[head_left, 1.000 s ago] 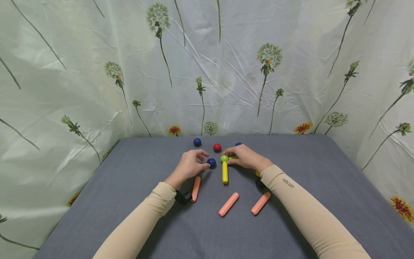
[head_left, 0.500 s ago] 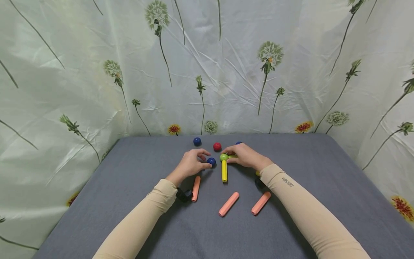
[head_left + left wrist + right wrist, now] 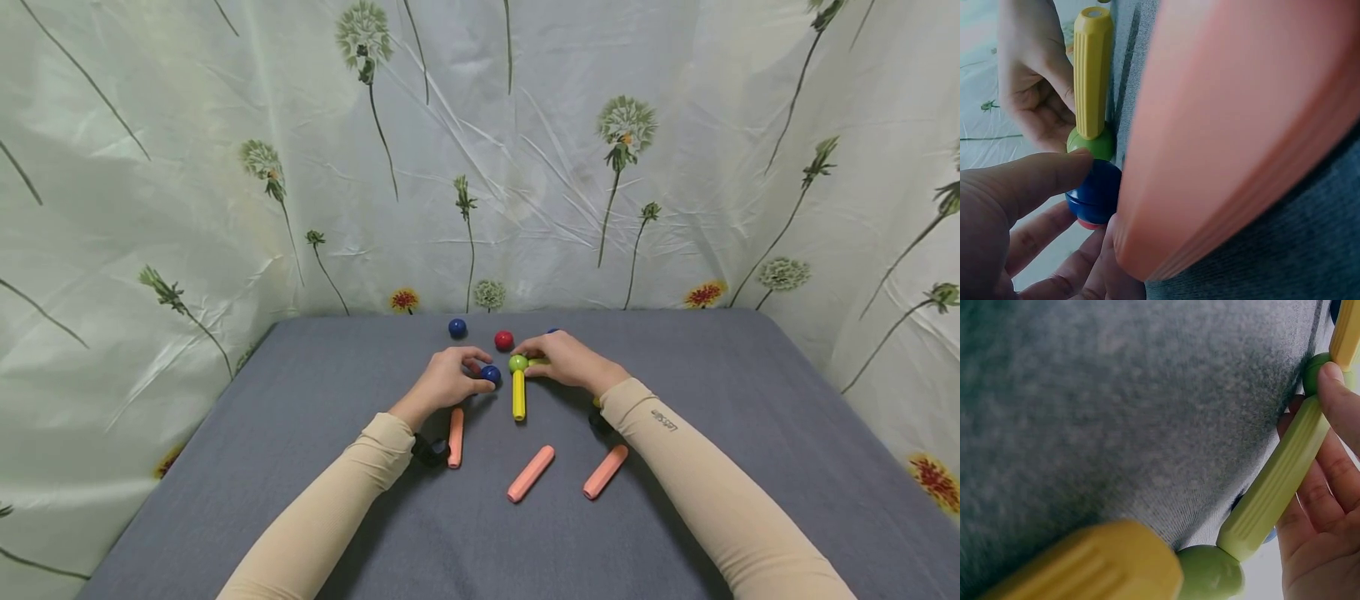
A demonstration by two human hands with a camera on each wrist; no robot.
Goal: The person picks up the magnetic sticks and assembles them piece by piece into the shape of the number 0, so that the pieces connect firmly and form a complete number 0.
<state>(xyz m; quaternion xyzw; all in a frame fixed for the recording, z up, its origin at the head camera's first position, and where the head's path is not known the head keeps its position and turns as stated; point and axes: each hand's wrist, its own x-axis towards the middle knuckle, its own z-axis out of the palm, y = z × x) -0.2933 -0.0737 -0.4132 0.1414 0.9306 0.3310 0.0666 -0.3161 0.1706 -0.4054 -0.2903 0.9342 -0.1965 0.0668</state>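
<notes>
Left hand (image 3: 442,380) curls its thumb and fingers round a blue ball (image 3: 490,373), toward the far edge of the table (image 3: 720,392). Just beside it, the right hand (image 3: 576,365) pinches a green ball (image 3: 518,363); a yellow stick (image 3: 519,397) runs from that ball away from the far edge, and a green stick (image 3: 1275,481) reaches from it to a second green ball (image 3: 1210,572). Closer to the far edge I see a red ball (image 3: 504,340) and two more blue balls (image 3: 457,327); three pink sticks (image 3: 531,473) lie well back.
</notes>
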